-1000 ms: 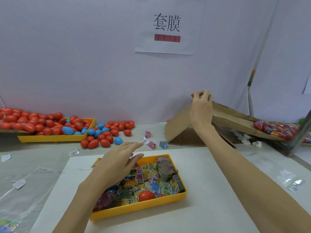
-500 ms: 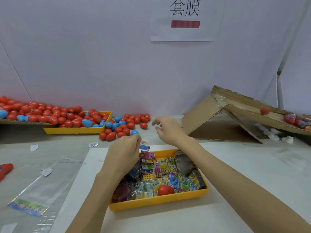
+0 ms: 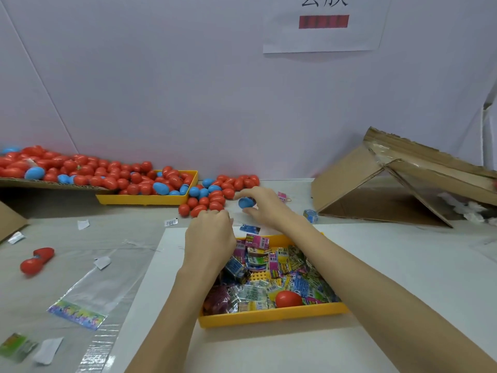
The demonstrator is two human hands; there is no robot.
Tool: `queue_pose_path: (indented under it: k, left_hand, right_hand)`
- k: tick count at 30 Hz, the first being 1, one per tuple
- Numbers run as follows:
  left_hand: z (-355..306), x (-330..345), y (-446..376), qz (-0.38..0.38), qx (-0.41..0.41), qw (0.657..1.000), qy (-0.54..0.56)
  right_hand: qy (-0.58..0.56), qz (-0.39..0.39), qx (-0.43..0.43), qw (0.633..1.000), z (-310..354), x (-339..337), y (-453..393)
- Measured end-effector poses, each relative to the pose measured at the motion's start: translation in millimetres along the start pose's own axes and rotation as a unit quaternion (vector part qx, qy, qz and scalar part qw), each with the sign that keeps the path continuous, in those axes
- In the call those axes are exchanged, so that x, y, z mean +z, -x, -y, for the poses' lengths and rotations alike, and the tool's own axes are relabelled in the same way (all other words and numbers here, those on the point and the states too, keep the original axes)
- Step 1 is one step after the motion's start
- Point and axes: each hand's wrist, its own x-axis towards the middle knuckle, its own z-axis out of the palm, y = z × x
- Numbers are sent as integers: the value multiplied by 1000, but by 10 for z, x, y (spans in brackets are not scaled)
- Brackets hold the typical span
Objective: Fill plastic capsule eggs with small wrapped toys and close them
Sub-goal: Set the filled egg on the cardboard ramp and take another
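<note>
White bench [image 3: 403, 265] against plain wall | right hand [image 3: 265, 207] pinches blue egg [image 3: 246, 202] beside the loose pile (likely to fill it) | left hand [image 3: 209, 238] over toy tray [image 3: 269, 316], grip unclear

Lay on the grey table [image 3: 403, 254]: a white board [image 3: 172, 265] under a yellow tray [image 3: 269, 317], loose eggs [image 3: 215, 195], another yellow tray [image 3: 145, 200], clear bags [image 3: 91, 289] and a cardboard ramp [image 3: 376, 184].

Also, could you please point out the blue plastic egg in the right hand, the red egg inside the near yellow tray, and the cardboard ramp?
Blue plastic egg [image 3: 245, 202], head view, exposed shell.
Red egg [image 3: 287, 299], head view, top.
Cardboard ramp [image 3: 347, 179], head view, left panel.
</note>
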Motion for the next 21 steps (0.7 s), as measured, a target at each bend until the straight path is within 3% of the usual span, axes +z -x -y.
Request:
queue_pose_path:
  k: [4, 9, 16, 21]
  left_hand:
    - [-28, -4, -2, -36, 54, 989, 132]
    - [-188, -75, 20, -8, 234, 920, 315]
    - [-365, -177, 74, -73, 327, 864, 375]
    - [-379, -169, 44, -129, 351, 866, 332]
  right_hand:
    - [-84, -41, 10, 996, 40, -282, 368]
    - [-209, -65, 55, 974, 128, -483, 1024]
    - [-426, -58, 91, 898, 249, -609, 1508]
    - [-495, -87, 103, 859, 339, -559, 1469]
